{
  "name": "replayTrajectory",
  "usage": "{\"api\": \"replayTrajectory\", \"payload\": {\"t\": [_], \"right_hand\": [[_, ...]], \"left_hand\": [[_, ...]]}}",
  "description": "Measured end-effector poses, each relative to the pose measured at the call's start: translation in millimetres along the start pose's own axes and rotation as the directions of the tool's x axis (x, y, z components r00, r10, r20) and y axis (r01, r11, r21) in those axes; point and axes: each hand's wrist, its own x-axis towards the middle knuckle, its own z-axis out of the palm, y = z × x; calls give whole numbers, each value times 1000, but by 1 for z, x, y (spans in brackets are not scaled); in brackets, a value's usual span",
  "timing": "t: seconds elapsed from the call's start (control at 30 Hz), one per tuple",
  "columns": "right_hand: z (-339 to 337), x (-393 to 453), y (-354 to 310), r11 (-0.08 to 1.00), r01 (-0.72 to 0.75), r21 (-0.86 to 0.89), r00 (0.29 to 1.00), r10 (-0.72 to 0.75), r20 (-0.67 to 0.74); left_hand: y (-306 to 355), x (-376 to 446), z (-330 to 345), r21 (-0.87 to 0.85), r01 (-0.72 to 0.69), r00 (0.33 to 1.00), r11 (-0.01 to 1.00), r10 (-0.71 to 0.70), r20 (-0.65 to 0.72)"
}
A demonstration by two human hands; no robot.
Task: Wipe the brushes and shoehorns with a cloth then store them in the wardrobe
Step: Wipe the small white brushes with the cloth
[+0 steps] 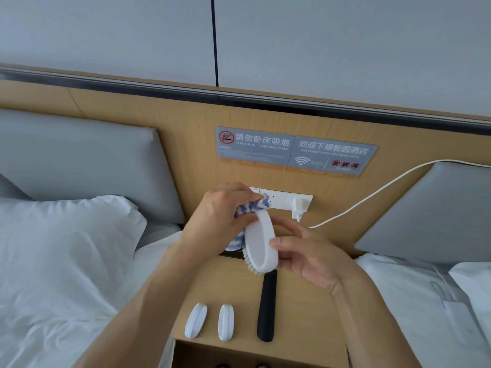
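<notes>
1. A white plastic brush (261, 241), oval with a smooth rounded back and short pale bristles along its lower edge, was held in the air above a nightstand (300, 309).
2. The right hand (310, 257) gripped the brush from the right, thumb curled over its back and fingers wrapped behind it.
3. The left hand (220, 216) clutched a soft, nubby blue-and-white cloth (253, 207), bunched in its curled fingers and pressed against the brush's upper end; more cloth hung below the palm.
4. On the nightstand's smooth, light wood-grain top lay two small white shoehorns (196, 324) (226, 322), short, rounded and ridged down the middle, side by side near the front edge.
5. To their right lay a long black shoehorn (266, 309), narrow, matte and rounded at its near end, its far end hidden behind the brush.
6. Behind stood a wood-grain headboard panel (186, 144) carrying two grey signs (295, 151) with white Chinese and English lettering, and a white socket strip (295, 201) with a plugged-in charger (297, 208).
7. A white cable (372, 193) curved away to the right.
8. Grey padded cushions (79, 166) flanked the panel; a crumpled white pillow (66, 235) and bedding lay on the left, and a second white bed (414, 309) on the right.
</notes>
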Motion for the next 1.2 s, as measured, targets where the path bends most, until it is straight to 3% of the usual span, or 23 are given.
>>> {"api": "replayTrajectory", "payload": {"t": [0.1,0.2,0.47,0.6,0.87,1.07,1.2], "right_hand": [[5,2,1,998,43,38,999,-43,-18],[5,2,2,996,82,37,995,-80,-56],[2,1,3,988,136,79,981,-123,-150],[-2,1,0,990,142,-5,972,-140,-188],[-13,-6,1,993,97,-68,988,-104,-111],[-10,-4,-3,995,91,-49,995,-93,-31],[-11,-3,-6,993,116,-31,989,-118,-86]], "left_hand": [[13,-5,10,42,103,991,994,-99,-89],[19,-13,17,53,151,986,987,-147,-75],[20,-19,16,31,78,996,996,-80,43],[27,-27,22,17,17,996,1000,-18,83],[16,-29,9,-66,-170,944,983,182,275],[14,-16,11,10,-57,997,998,56,59],[28,-19,16,81,-54,998,995,55,-16]]}}
